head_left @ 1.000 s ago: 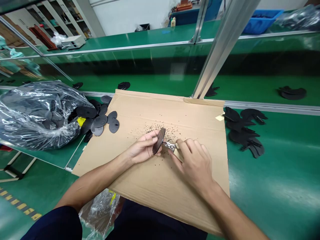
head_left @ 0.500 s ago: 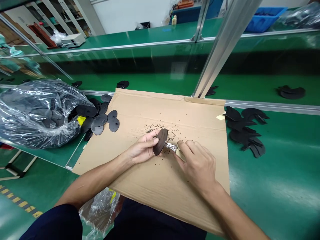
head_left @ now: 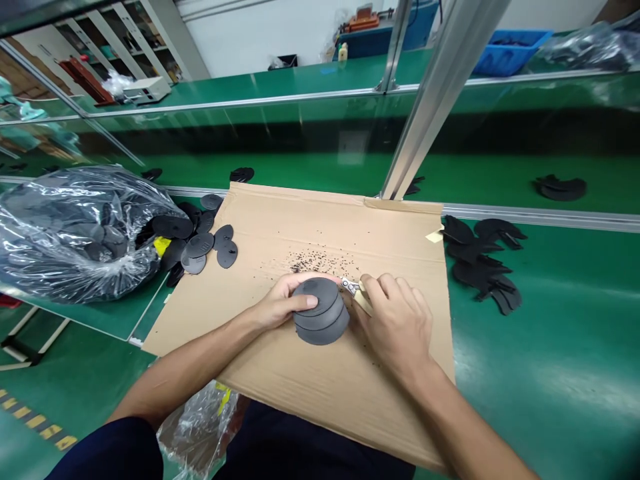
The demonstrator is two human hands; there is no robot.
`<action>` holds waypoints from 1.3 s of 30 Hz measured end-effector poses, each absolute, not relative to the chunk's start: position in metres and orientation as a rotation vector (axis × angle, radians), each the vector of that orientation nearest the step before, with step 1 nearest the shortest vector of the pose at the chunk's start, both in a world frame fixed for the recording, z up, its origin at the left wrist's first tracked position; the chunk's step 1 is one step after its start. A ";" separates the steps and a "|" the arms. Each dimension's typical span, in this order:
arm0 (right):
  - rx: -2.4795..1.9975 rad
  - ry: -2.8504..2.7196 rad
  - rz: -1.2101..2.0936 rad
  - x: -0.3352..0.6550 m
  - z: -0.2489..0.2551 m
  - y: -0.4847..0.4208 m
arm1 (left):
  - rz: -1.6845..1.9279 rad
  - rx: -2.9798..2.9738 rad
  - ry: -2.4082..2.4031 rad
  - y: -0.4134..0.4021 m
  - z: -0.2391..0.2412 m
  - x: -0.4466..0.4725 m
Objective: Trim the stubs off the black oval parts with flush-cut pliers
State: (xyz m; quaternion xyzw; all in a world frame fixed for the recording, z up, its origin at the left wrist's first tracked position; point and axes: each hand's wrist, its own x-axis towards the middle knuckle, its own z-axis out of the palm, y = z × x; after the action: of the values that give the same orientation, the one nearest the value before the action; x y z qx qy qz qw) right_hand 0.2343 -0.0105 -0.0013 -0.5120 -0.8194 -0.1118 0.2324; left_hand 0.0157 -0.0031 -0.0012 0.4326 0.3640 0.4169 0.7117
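Observation:
My left hand (head_left: 284, 301) grips a fanned stack of thin black oval discs (head_left: 324, 321), its thumb pressed on the top one. To the right, my right hand (head_left: 397, 313) is wrapped around the pale handles of small nippers (head_left: 351, 287). The metal head of the nippers is beside the stack's upper right edge; whether the jaws touch a disc I cannot tell. Beneath both hands lies a cardboard sheet (head_left: 280, 220), sprinkled with tiny black bits (head_left: 320, 259) just beyond the discs.
At left, a clear plastic bag (head_left: 85, 233) spills loose black discs (head_left: 200, 244) toward the cardboard. Fanned black pieces (head_left: 483, 260) lie on the green bench (head_left: 565, 307) at right. A metal post (head_left: 425, 120) rises behind the cardboard. A blue bin (head_left: 510, 53) stands farther back.
My left hand has turned the stack from nearly edge-on to face-up, showing the discs fanned toward me. The nippers have moved slightly up and right, away from the stack's middle.

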 end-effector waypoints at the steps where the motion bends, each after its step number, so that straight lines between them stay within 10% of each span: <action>1: -1.424 -2.264 -0.303 0.234 -0.001 -0.010 | 0.934 1.020 0.829 -0.004 -0.002 0.016; 16: -1.179 -1.795 0.673 0.233 0.000 -0.005 | 1.335 1.056 0.961 0.004 -0.018 0.026; 27: -0.748 -2.125 -0.064 0.233 -0.005 -0.011 | 1.008 1.355 0.742 0.002 -0.005 0.010; 39: -0.944 -1.889 -0.043 0.239 -0.008 -0.003 | 0.745 2.178 1.043 0.092 0.055 -0.017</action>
State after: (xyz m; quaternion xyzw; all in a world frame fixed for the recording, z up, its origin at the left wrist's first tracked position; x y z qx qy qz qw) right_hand 0.2392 -0.0028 -0.0085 -0.3890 -0.7785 -0.0178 0.4922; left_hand -0.0168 0.0923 0.0550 0.8215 0.3935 0.2810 0.3024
